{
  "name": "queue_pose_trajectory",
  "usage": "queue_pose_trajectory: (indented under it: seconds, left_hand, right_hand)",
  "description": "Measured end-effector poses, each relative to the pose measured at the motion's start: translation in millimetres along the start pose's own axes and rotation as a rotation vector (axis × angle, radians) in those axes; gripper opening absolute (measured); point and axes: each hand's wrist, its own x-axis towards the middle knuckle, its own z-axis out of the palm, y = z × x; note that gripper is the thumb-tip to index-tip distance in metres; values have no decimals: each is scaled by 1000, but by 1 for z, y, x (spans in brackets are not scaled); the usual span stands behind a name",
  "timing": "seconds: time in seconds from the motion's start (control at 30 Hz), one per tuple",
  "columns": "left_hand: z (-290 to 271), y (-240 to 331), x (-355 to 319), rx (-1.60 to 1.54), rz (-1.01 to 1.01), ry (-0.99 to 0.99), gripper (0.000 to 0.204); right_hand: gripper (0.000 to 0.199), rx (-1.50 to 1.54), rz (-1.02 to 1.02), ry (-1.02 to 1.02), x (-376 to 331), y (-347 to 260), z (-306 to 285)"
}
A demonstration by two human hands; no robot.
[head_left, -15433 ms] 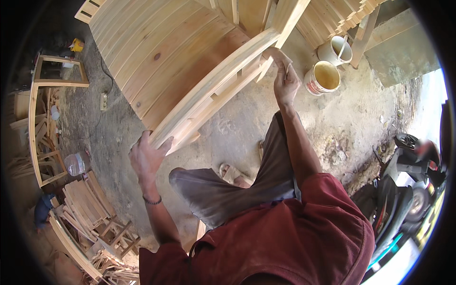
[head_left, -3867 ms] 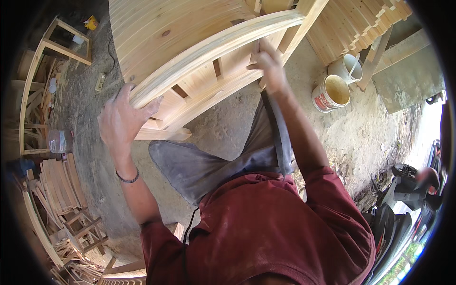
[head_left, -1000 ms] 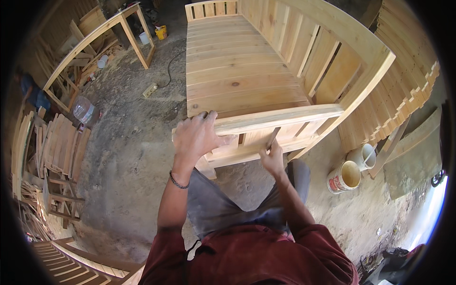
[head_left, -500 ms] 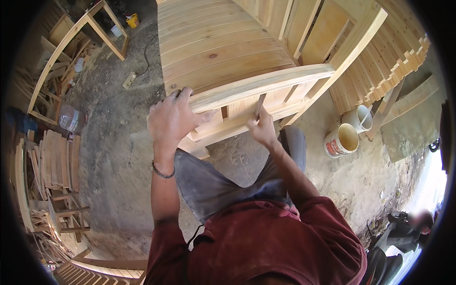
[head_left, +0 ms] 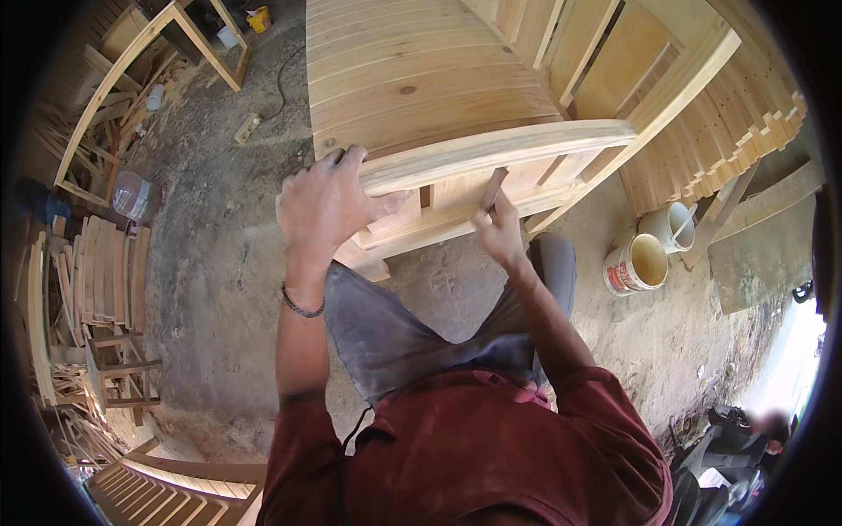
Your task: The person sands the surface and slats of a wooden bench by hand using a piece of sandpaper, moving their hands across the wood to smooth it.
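Note:
A pale wooden bench point(head_left: 412, 79) with a slatted seat stands in front of me, one curved armrest point(head_left: 491, 151) towards my lap. Round the armrest's left end my left hand point(head_left: 326, 203) is closed, its fingers over the top and its thumb along the near side. My right hand point(head_left: 500, 230) pinches a thin, flat brownish strip point(head_left: 495, 182) that stands up from the fingers, close to the panels under the armrest. Whether the strip is a scraper or folded sandpaper, I cannot tell. The lower part of the strip is hidden in my grip.
Two buckets point(head_left: 645, 263) stand on the floor at the right, below a stack of slatted wood point(head_left: 702, 149). At the left are a wooden frame point(head_left: 118, 74), a clear plastic jug point(head_left: 132, 196) and piled boards point(head_left: 110, 267). A power socket point(head_left: 248, 129) with a cord lies beyond.
My right hand has drawn slightly back and right with the strip, which now shows more and leans differently. The left hand keeps its hold on the armrest. The whole view has shifted slightly.

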Motion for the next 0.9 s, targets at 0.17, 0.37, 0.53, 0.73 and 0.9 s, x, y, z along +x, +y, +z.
queue_pose_trajectory:
  seconds: [0.17,0.37,0.53,0.73,0.9]
  left_hand:
    - [-2,-4,-6,20,-26,5,76]
    - [0,-7,-6,-22,-37,-21,76]
    - [1,0,4,9,-10,-16,77]
    - [-8,4,2,20,-44,-36,78]
    - [-7,-4,0,-11,-65,-50,79]
  right_hand:
    - [18,156,221,-51,15,-13,-4]
    - [17,150,411,-156,29,-18,-18]
    - [18,-36,142,-45,12,-4,-4]
    - [34,-148,191,-146,5,-9,-12]
    - [44,-154,361,-241,46,-35,-19]
